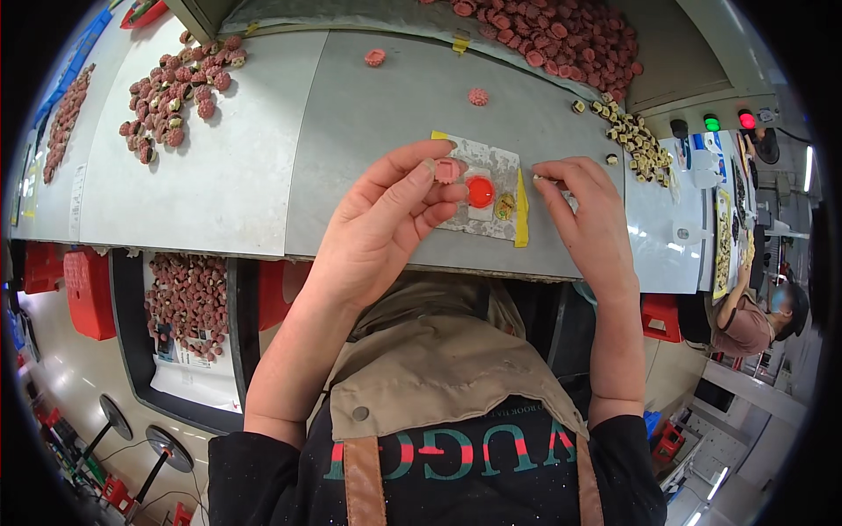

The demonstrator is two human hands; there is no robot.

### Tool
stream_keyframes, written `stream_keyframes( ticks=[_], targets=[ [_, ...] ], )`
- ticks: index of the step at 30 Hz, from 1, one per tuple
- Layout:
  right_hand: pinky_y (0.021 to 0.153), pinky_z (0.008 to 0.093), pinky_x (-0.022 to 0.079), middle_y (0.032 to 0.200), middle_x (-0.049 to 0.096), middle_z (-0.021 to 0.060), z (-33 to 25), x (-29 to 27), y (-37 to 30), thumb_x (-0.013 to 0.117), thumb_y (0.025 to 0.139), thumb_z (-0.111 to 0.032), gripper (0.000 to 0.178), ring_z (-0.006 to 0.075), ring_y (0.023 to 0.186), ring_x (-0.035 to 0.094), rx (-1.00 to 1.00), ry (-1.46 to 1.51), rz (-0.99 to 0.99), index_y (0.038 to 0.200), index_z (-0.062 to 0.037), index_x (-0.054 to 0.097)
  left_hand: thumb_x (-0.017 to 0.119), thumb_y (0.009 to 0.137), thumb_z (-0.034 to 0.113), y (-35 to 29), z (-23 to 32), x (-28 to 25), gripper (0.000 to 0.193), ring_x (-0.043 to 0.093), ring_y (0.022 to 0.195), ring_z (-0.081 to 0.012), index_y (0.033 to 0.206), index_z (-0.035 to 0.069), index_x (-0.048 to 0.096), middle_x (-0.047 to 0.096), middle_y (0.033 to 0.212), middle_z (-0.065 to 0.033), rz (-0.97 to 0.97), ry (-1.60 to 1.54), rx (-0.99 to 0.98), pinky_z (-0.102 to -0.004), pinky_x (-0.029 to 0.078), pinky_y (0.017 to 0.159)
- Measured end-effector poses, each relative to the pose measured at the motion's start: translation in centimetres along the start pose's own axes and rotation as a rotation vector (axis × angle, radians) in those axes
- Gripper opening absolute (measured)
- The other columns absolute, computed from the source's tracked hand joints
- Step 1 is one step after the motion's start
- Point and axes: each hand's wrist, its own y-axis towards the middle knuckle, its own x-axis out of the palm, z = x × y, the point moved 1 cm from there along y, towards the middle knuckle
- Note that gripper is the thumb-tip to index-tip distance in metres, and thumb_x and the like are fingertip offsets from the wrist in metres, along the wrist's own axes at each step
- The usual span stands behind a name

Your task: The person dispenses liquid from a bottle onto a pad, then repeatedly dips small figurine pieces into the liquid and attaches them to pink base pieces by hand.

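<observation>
Between the thumb and fingers of my left hand [377, 210] is a small pink scalloped piece [447, 170] with a squarish hollow facing up. My right hand [589, 210] is off to the right, its thumb and forefinger pinched together at a tiny pale bit too small to name. Between the hands, a grey-white board [491, 230] lies on the metal table, edged with yellow tape [522, 210]. On it sit a bright red round disc [480, 191] and a small gold-green round piece [504, 207]. The left fingers partly cover the board.
Pink scalloped pieces [561, 35] are heaped at the back; two loose ones [375, 57] [478, 96] lie nearer. Small cream-and-dark blocks [636, 136] spread at right. Pink pieces with pale parts [175, 96] cluster at left. A black crate [136, 324] below holds more. Another person [745, 324] works at far right.
</observation>
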Motion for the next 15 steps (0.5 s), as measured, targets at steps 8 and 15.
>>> stream_keyframes(
  ticks=[8, 15],
  targets=[
    [0.074, 0.0361, 0.048, 0.094, 0.063, 0.0101, -3.6, 1.4, 0.9, 0.067, 0.081, -0.004, 0.019, 0.0287, 0.085, 0.060, -0.271, 0.110, -0.008, 0.100, -0.0038, 0.062, 0.052, 0.100, 0.016, 0.1, -0.1, -0.7, 0.031, 0.060, 0.094, -0.0122, 0.127, 0.001, 0.052, 0.061, 0.108, -0.0057, -0.069, -0.054, 0.007, -0.0266, 0.048, 0.086],
    [0.074, 0.0376, 0.048, 0.094, 0.062, 0.0083, -3.6, 2.0, 0.7, 0.067, 0.079, -0.004, 0.021, 0.0280, 0.086, 0.059, -0.317, -0.050, 0.014, 0.099, -0.0054, 0.063, 0.053, 0.099, 0.014, 0.1, -0.1, -0.6, 0.034, 0.060, 0.095, -0.0120, 0.129, 0.000, 0.050, 0.061, 0.108, -0.0052, -0.083, -0.073, 0.001, -0.0264, 0.048, 0.088]
  ],
)
